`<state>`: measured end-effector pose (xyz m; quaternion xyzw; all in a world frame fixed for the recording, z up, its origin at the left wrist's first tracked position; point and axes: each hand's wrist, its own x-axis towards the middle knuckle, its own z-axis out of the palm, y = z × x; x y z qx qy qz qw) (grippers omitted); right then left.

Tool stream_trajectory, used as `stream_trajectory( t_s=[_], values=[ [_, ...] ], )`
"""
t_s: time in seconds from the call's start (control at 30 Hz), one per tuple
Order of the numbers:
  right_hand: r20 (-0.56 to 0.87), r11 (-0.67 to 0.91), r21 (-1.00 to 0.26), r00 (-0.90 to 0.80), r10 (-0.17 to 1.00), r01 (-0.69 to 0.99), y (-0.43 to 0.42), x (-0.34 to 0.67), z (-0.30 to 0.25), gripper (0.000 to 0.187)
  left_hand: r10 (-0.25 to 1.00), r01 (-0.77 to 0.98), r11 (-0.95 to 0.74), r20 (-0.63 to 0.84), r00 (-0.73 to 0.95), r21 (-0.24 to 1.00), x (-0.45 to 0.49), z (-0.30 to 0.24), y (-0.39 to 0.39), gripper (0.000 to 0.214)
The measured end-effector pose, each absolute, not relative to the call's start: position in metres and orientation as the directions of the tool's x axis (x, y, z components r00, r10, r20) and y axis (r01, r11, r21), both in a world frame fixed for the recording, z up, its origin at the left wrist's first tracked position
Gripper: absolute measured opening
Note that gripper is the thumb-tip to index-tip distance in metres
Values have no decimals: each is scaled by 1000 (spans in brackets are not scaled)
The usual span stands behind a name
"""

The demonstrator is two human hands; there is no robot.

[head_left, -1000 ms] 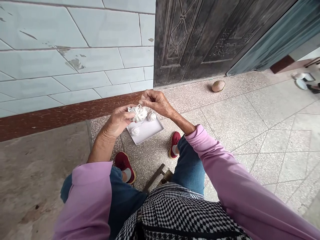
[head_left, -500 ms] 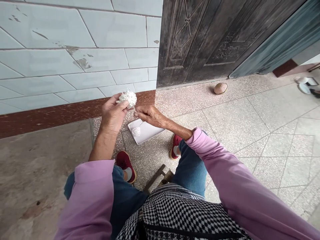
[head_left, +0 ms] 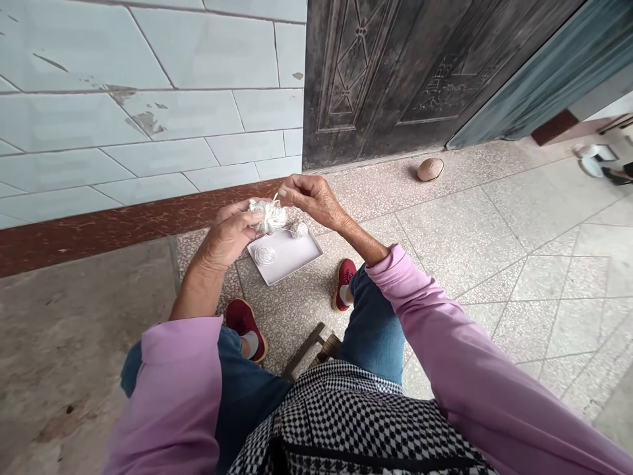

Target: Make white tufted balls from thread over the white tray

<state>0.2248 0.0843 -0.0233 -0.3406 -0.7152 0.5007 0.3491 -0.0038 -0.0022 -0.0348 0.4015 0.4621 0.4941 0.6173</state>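
White yarn bundle (head_left: 271, 218), loopy and rounded

The left hand (head_left: 222, 239) hides part of the yarn bundle (head_left: 270, 218) from us, and the bundle covers some of that hand's fingers. Where the right hand (head_left: 312, 200) pinches a loose strand (head_left: 275, 198), we find the detail too small to tell how the tips meet it. Bundle and left hand block part of the tray's (head_left: 291, 256) far edge from us. We see only a bit of a wooden frame (head_left: 302, 351); the checked apron (head_left: 346, 422), itself cut by the bottom edge, conceals more. We lose the tops of the door (head_left: 386, 66) and curtain (head_left: 531, 79). Far right, we cannot identify a blurred dark object (head_left: 618, 176).
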Motion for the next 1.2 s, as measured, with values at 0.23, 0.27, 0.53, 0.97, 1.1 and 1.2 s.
stream_trajectory(
  t_s=[0.23,0.27,0.53,0.97,1.1,1.2],
  values=[
    [147,269,-956,-603,784,116,71,208,-33,62,995,-395,47,-79,-66,918,-4,-24,-1,57],
    [140,269,-956,-616,775,121,69,206,-35,63,994,-410,21,-63,-90,912,-3,-25,0,55],
    [104,297,-938,-671,734,180,67,203,-40,52,985,-400,-89,22,-170,912,1,-37,1,46],
    [88,330,-908,-652,753,259,64,222,-17,54,983,-97,-81,64,-172,992,-15,-50,7,32],
    [102,286,-933,-599,794,220,67,225,-8,61,998,-178,58,-64,-27,982,-4,-41,-1,42],
    [129,288,-939,-584,802,189,69,223,-10,65,996,-258,83,-89,-10,963,0,-39,-4,57]
  ],
)
